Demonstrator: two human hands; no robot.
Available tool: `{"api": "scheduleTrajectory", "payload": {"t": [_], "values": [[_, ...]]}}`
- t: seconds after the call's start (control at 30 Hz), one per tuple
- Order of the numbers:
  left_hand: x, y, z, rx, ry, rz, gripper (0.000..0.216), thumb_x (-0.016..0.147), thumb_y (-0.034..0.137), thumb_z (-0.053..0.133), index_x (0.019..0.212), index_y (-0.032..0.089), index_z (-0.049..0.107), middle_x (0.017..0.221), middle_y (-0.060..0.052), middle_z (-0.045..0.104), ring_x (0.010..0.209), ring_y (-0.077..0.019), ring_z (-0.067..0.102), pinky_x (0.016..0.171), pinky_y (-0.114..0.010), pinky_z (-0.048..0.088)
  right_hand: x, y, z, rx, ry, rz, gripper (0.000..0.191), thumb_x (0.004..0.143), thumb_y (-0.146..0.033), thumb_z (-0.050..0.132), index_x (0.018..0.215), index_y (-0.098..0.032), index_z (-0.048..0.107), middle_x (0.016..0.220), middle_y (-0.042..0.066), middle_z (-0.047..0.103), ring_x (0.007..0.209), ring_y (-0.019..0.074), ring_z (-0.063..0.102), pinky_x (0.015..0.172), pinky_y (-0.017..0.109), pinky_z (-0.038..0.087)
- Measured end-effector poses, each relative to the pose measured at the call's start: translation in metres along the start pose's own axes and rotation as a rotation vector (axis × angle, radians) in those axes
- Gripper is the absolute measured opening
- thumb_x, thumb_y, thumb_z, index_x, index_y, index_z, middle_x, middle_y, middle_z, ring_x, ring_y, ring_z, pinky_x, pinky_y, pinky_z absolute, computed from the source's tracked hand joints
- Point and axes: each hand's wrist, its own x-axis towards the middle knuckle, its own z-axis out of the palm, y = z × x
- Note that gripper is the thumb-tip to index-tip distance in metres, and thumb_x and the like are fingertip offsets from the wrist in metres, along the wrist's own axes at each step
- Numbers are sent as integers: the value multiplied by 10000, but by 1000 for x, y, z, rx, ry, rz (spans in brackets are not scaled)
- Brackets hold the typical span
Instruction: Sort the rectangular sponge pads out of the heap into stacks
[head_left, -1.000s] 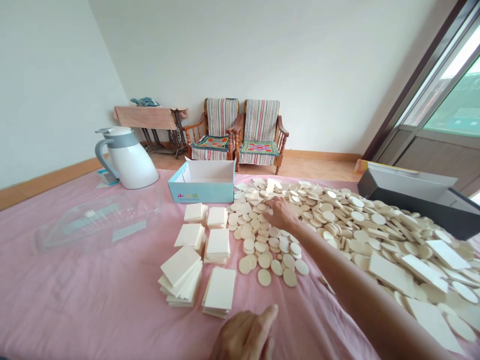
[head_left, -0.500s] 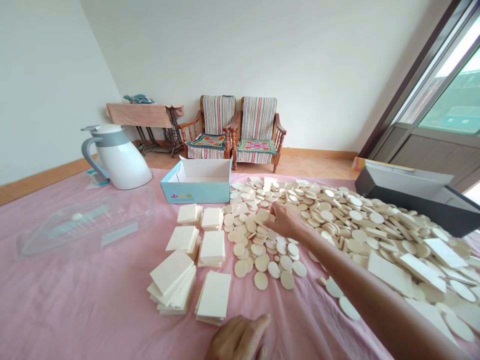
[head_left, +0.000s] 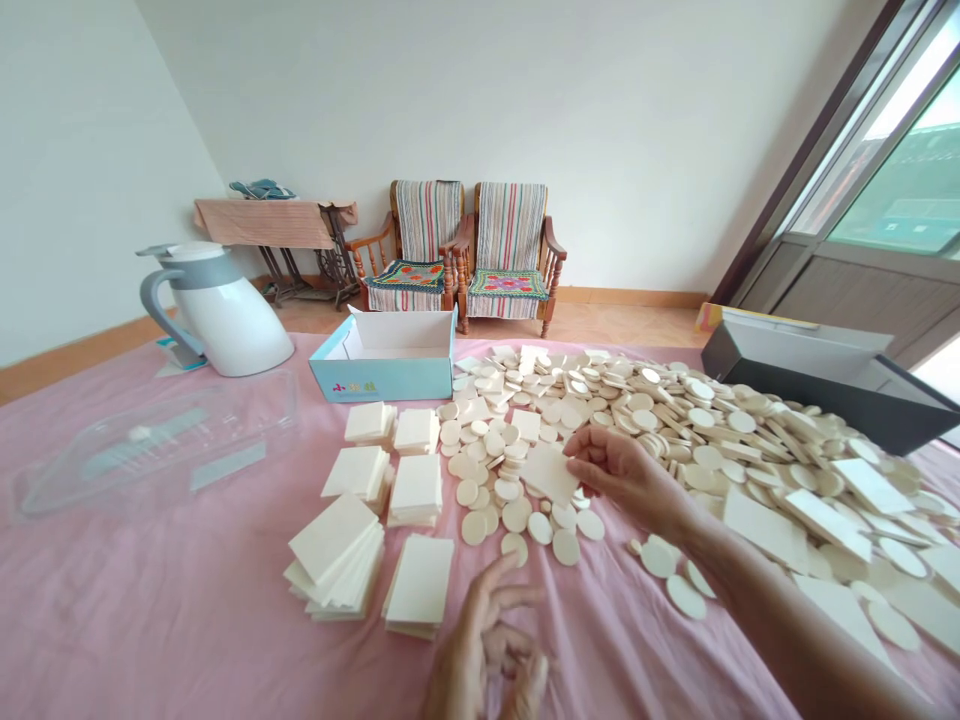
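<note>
Between the thumb and fingers of my right hand (head_left: 611,472) is a pale square wooden piece (head_left: 550,474), held above the loose round discs (head_left: 516,514). My left hand (head_left: 487,640) is at the bottom centre, fingers spread and slightly curled, holding nothing. Just left of it stands a stack of pale rectangular pieces (head_left: 421,582). Beside that, a fanned stack (head_left: 337,545) leans unevenly. Several neater stacks, among them a square stack (head_left: 415,488), are lined up in two columns behind these.
A large heap of discs and tiles (head_left: 720,440) spreads across the pink cloth (head_left: 187,600) to the right. Behind are a light-blue open box (head_left: 382,378) and a black box (head_left: 817,385). A white jug (head_left: 232,320) and a clear plastic lid (head_left: 157,440) stand at left.
My right hand has come nearer and slightly right, lifting the square piece off the heap. My left hand has risen and its fingers have spread. The view has shifted slightly.
</note>
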Motion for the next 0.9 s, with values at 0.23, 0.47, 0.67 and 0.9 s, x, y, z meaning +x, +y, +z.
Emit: {"api": "scheduleTrajectory", "payload": {"t": [0.23,0.47,0.67,0.9], "values": [[29,20,24,-544,52,-375,489,822,464,660,1167,137,541,904,-103,674,701,-173,681,565,-233,516,-33,-7,18,-221,-153,-23,264,925,-399,495,821,-174,586,640,-8,586,572,110,523,540,234,386],[30,19,4,-93,-39,-319,485,866,545,544,1084,112,535,542,22,570,429,-94,529,371,-152,387,-6,6,19,-865,-66,-222,168,902,-177,503,872,-203,666,852,50,632,860,174,568,691,259,393],[23,6,1,180,-39,-222,394,905,467,499,1165,171,491,732,9,584,430,-69,536,341,-131,359,-5,7,31,-1155,-133,-170,138,867,-107,482,813,-178,587,844,57,593,745,173,545,558,269,316],[22,-7,-2,372,-73,-30,460,930,324,463,1367,203,385,860,-43,627,575,-105,613,463,-168,484,-9,13,28,-986,-78,-248,84,822,-105,490,820,-184,519,788,39,594,722,166,527,613,269,351]]}}
